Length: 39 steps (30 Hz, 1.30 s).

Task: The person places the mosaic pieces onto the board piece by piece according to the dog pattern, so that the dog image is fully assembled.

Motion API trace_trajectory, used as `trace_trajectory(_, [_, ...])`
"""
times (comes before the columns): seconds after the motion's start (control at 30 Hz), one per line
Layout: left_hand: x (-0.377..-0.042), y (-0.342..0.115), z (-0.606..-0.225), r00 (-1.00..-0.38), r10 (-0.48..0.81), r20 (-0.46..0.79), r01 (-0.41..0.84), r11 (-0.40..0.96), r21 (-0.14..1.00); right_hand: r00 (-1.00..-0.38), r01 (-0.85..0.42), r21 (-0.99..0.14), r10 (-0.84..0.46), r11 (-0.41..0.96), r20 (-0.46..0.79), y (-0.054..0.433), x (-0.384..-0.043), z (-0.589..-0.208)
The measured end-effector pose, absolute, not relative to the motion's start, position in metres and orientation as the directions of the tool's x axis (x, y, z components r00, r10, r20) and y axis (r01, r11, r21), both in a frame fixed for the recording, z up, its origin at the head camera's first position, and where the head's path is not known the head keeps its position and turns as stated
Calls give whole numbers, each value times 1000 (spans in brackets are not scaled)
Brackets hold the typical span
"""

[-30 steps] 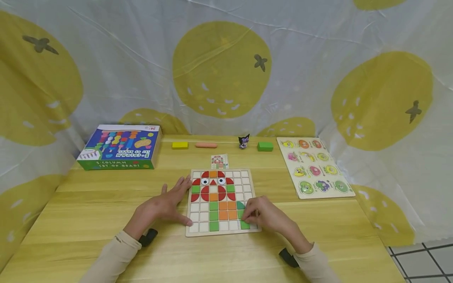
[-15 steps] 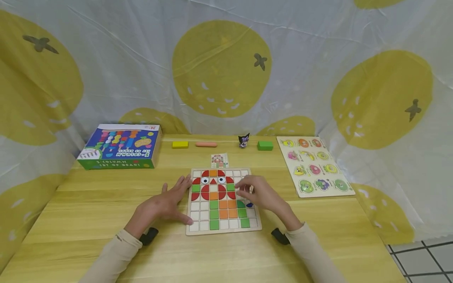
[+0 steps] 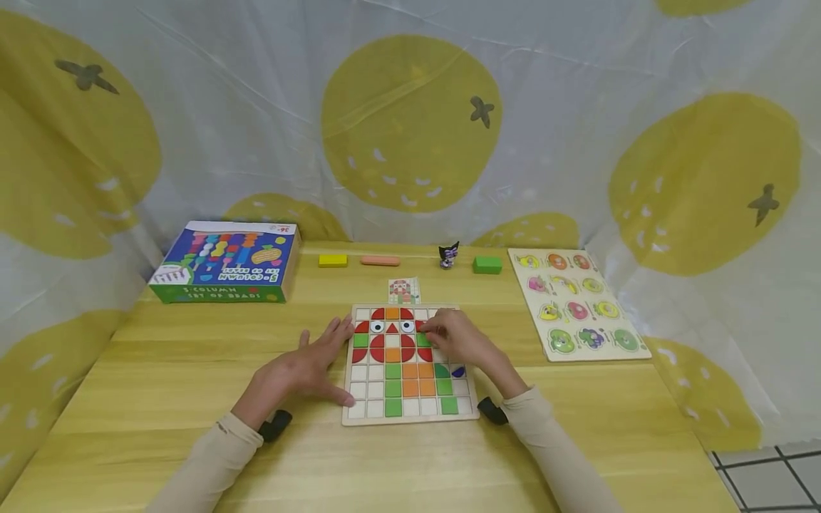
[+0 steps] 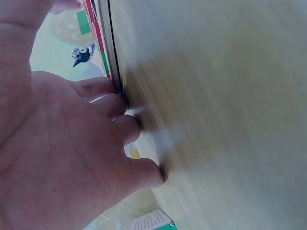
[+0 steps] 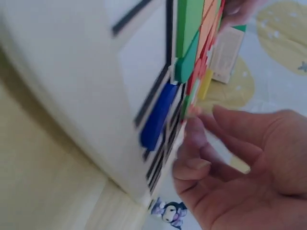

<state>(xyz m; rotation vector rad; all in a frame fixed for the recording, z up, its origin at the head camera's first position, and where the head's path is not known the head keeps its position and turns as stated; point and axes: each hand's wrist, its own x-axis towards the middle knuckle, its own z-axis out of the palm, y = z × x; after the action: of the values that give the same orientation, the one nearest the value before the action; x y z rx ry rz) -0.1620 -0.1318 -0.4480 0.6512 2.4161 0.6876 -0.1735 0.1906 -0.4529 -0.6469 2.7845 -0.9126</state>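
A square wooden mosaic board (image 3: pixel 375 408) lies on the table, with red, orange, green and white tiles forming an owl-like picture. My left hand (image 3: pixel 300 369) is spread along the board's left side, thumb on its lower left rim and fingertips at its upper left edge. Over the upper right part, my right hand (image 3: pixel 460 338) brings thumb and forefinger together at a red quarter-circle tile (image 3: pixel 419 325). Its palm hides some cells on the right. Below it sit a dark blue tile (image 3: pixel 458 371), tilted in the right wrist view, and a teal quarter-circle tile (image 3: pixel 441 370).
A small pattern card (image 3: pixel 403 291) lies just behind the board. Along the back are a bead-set box (image 3: pixel 224 263), yellow block (image 3: pixel 333 261), pink stick (image 3: pixel 380 261), small figurine (image 3: pixel 448 255) and green block (image 3: pixel 487 265). A fruit puzzle board (image 3: pixel 580 306) lies to the right.
My right hand has moved from the board's lower right up to the red tile by the owl's right eye. The dark blue tile has come into view. The left hand stays put.
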Motion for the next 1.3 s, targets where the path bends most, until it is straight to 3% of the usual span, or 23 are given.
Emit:
trace_trajectory(0.23, [-163,-133,-446,-740,569,-359,293,753,590,-898,-347,-564,-438,749,-29,192,-176,-454])
trace_trajectory(0.47, [-162,-134,-446,-736,570,-367,293,756,585,-903,-318,-616,-427,721,-34,207,-163,-448])
trace_trajectory(0.8, [-162,-137,-447,-735,570,-366,288,752,594,-775,-323,-771,-621,549,-117,256,-103,-448])
trace_trajectory(1.3, [-162,-132,-446,-731,580,-360,298,746,596,-794,-328,-743,-597,583,-118,232,-105,-447])
